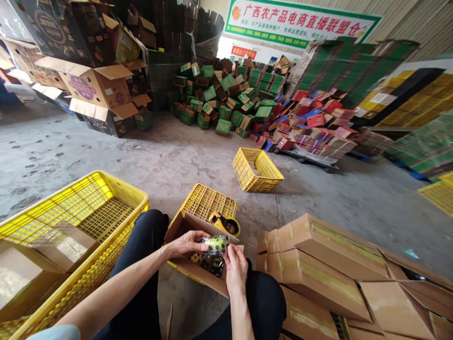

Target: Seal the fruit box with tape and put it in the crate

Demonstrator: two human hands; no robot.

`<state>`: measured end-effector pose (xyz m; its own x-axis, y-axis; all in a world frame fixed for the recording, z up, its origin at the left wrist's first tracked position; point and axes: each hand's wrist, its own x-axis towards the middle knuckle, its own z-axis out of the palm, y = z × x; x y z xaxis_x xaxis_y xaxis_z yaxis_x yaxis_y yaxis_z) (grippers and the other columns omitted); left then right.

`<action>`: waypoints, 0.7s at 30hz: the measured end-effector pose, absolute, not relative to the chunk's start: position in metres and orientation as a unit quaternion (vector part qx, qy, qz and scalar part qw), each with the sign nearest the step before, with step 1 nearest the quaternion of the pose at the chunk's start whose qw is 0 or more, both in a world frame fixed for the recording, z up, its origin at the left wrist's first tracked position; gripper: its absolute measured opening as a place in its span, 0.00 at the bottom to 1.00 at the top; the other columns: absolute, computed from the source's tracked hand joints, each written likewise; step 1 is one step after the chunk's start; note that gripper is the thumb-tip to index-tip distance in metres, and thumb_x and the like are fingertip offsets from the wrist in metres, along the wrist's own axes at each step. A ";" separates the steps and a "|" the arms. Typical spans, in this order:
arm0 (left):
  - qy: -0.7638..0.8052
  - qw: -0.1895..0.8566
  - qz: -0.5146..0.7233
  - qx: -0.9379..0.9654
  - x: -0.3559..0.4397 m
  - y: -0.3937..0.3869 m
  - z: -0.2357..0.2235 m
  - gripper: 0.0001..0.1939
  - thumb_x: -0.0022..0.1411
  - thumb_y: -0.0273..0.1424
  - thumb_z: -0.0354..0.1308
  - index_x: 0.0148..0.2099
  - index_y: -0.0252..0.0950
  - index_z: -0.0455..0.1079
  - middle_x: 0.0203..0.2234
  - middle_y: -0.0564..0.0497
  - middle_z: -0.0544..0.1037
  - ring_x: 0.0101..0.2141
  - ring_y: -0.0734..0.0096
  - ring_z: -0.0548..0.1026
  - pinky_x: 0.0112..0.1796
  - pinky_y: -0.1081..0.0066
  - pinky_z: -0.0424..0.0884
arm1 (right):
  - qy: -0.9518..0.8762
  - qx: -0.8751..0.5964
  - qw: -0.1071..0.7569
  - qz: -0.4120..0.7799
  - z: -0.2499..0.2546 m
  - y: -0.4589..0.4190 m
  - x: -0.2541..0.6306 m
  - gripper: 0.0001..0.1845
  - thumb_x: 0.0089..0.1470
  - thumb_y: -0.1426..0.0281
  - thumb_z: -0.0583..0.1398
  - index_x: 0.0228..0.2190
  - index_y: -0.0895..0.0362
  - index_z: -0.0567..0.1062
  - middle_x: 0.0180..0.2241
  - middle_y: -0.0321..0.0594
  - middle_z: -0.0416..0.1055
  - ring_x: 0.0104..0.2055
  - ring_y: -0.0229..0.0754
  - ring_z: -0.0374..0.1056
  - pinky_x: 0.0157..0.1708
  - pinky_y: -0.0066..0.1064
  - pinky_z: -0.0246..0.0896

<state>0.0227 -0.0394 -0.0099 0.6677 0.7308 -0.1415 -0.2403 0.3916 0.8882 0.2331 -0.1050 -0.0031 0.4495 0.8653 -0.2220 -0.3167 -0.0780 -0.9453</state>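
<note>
Between my two hands, above an open cardboard box, is a small clear plastic packet with dark spots and something yellow-green inside. My left hand pinches its left end; my right hand grips the right end. Down in the box lie more dark-spotted wrapped pieces, partly covered by the packet. The box rests on an overturned yellow crate. Just beyond the box, a yellow and black tape dispenser lies on that crate.
On my left stands a large yellow crate holding cardboard boxes. Stacked closed cartons sit at my right. Ahead is another yellow crate on the concrete floor. Heaps of green boxes and red boxes lie farther back.
</note>
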 end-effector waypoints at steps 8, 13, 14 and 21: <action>0.291 0.776 0.369 0.420 0.021 -0.034 -0.017 0.25 0.50 0.40 0.80 0.44 0.31 0.81 0.35 0.46 0.82 0.35 0.67 0.78 0.41 0.68 0.70 | -0.255 -0.537 0.632 0.497 0.003 -0.106 0.230 0.26 0.44 0.52 0.76 0.42 0.53 0.83 0.45 0.42 0.82 0.46 0.48 0.78 0.44 0.37 0.78; 0.299 0.768 0.378 0.422 0.018 -0.035 -0.010 0.26 0.50 0.42 0.80 0.44 0.30 0.81 0.36 0.44 0.83 0.35 0.65 0.79 0.43 0.67 0.70 | -0.286 -0.550 0.582 0.527 0.010 -0.109 0.224 0.35 0.44 0.51 0.76 0.52 0.53 0.82 0.55 0.47 0.80 0.56 0.58 0.76 0.49 0.42 0.76; 0.300 0.767 0.377 0.424 0.018 -0.035 -0.009 0.25 0.50 0.42 0.80 0.44 0.30 0.81 0.36 0.44 0.83 0.35 0.65 0.79 0.43 0.67 0.71 | -0.292 -0.551 0.573 0.531 0.010 -0.109 0.224 0.35 0.44 0.51 0.76 0.52 0.53 0.82 0.54 0.47 0.81 0.56 0.58 0.76 0.50 0.43 0.76; 0.281 0.777 0.390 0.406 0.022 -0.031 -0.014 0.30 0.46 0.37 0.82 0.51 0.33 0.81 0.43 0.43 0.84 0.43 0.61 0.80 0.50 0.65 0.71 | -0.247 -0.526 0.606 0.544 0.006 -0.107 0.225 0.31 0.41 0.54 0.78 0.46 0.52 0.84 0.51 0.46 0.82 0.55 0.57 0.77 0.53 0.45 0.75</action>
